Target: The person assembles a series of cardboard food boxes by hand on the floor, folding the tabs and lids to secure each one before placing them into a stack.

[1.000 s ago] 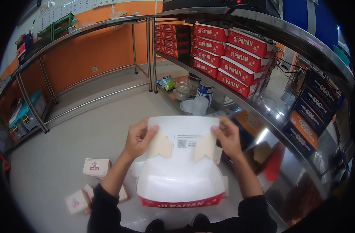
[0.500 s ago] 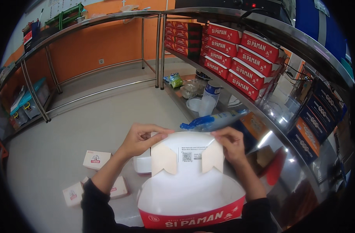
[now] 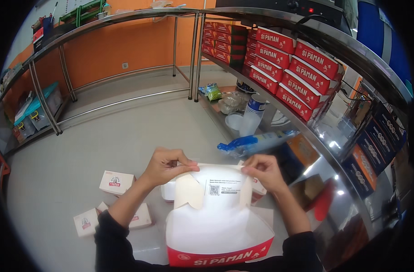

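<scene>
Low in the centre of the frame, the left hand [image 3: 164, 165] pinches the top edge of a white cardboard box [image 3: 216, 222] with a red band, fingers curled tight around its left flap. The right hand [image 3: 263, 171] grips the right flap the same way. The box stands open between both forearms. Small folded boxes [image 3: 116, 182] lie on the grey floor at lower left. Stacked red cartons [image 3: 297, 75] fill a metal shelf [image 3: 334, 149] at upper right.
</scene>
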The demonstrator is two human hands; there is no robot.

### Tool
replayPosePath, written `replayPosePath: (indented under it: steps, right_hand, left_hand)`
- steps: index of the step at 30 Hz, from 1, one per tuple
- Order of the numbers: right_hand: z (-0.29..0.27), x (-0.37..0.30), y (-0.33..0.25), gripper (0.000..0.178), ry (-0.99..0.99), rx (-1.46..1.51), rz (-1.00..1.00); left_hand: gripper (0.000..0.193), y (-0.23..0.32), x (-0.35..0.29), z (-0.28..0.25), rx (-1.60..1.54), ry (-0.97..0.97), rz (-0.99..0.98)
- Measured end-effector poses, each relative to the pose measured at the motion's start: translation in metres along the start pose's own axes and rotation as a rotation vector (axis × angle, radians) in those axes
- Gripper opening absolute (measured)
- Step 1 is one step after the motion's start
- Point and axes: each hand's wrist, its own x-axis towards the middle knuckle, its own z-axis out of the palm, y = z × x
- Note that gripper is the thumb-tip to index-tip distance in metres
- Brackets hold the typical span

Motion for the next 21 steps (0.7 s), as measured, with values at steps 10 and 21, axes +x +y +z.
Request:
replayPosePath:
  steps: [10, 21]
  right_hand:
    - [0.013, 0.002, 0.009, 0.033, 0.039, -0.127, -0.063]
    - [0.027, 0.011, 0.011, 0.018, -0.3, -0.694, 0.017]
  left_hand:
    - [0.018, -0.006, 0.003, -0.007, -0.213, -0.338, -0.716]
    - [0.021, -0.002, -0.013, 0.024, 0.256, -0.382, -0.302]
